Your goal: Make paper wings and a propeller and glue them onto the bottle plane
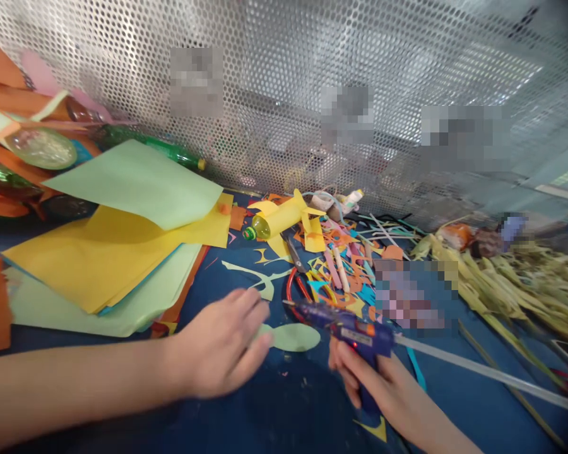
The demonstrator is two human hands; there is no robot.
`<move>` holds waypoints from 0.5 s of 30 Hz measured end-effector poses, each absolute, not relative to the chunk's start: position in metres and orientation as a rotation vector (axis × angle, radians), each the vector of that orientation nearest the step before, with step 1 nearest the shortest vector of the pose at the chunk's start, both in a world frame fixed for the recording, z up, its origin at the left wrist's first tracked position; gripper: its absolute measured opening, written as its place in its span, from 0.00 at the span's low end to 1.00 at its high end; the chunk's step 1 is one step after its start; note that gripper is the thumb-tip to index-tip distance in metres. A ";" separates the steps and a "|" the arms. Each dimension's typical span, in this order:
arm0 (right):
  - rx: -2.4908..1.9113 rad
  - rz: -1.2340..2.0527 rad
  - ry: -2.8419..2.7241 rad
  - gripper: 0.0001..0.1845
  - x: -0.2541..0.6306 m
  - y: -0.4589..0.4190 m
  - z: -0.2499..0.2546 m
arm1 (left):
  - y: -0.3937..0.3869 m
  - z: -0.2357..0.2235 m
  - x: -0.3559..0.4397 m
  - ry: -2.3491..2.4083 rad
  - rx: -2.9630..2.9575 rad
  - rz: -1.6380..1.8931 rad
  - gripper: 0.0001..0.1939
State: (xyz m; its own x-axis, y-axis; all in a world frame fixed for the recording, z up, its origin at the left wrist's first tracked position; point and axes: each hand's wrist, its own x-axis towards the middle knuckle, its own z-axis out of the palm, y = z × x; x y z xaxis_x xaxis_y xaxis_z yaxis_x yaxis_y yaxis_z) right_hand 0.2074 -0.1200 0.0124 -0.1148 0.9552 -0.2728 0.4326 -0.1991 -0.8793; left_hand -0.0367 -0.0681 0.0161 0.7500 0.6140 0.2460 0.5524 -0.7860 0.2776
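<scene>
My right hand [383, 384] grips a blue-purple glue gun [345, 325] by its handle, nozzle pointing left, with a clear glue stick [478, 372] trailing out of its back to the right. My left hand [222, 350] hovers low over the blue table, fingers curled together over the left end of a pale green paper cutout [293, 337]. Whether the fingers pinch the cutout is hidden. The gun's nozzle sits just above the cutout's right part. Red-handled scissors [296, 268] lie right behind it.
A stack of yellow and green paper sheets [123, 246] lies at the left. A bottle wrapped in yellow paper [277, 221] and several coloured paper scraps [345, 258] sit behind. Dried husk strips [511, 284] pile at the right. A perforated metal wall [284, 75] closes the back.
</scene>
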 end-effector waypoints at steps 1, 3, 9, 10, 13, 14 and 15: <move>-1.574 1.302 -1.481 0.22 0.207 -0.117 0.012 | -0.055 0.022 -0.037 1.008 2.720 0.540 0.16; -1.461 1.312 -1.415 0.21 0.205 -0.111 0.009 | -0.023 0.030 -0.038 1.247 2.560 0.683 0.14; -1.395 1.223 -1.416 0.20 0.199 -0.108 -0.009 | 0.082 0.033 -0.036 1.522 1.917 0.730 0.26; -1.408 1.211 -1.428 0.20 0.199 -0.108 -0.013 | 0.095 0.031 -0.034 1.529 1.872 0.720 0.31; -1.466 1.201 -1.462 0.23 0.200 -0.106 -0.023 | 0.120 0.026 -0.029 1.496 1.746 0.677 0.41; -1.484 1.205 -1.471 0.24 0.200 -0.105 -0.025 | 0.124 0.024 -0.026 1.463 1.701 0.657 0.44; -1.498 1.207 -1.481 0.25 0.201 -0.104 -0.026 | 0.127 0.023 -0.024 1.425 1.653 0.637 0.46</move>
State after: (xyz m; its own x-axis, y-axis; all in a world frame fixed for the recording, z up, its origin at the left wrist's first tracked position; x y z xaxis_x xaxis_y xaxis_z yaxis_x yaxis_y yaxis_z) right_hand 0.2007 -0.1038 -0.0260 -0.0878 0.9864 -0.1392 0.3354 -0.1023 -0.9365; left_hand -0.0239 0.1274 0.0226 0.2237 0.9641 -0.1429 0.5363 0.0007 0.8440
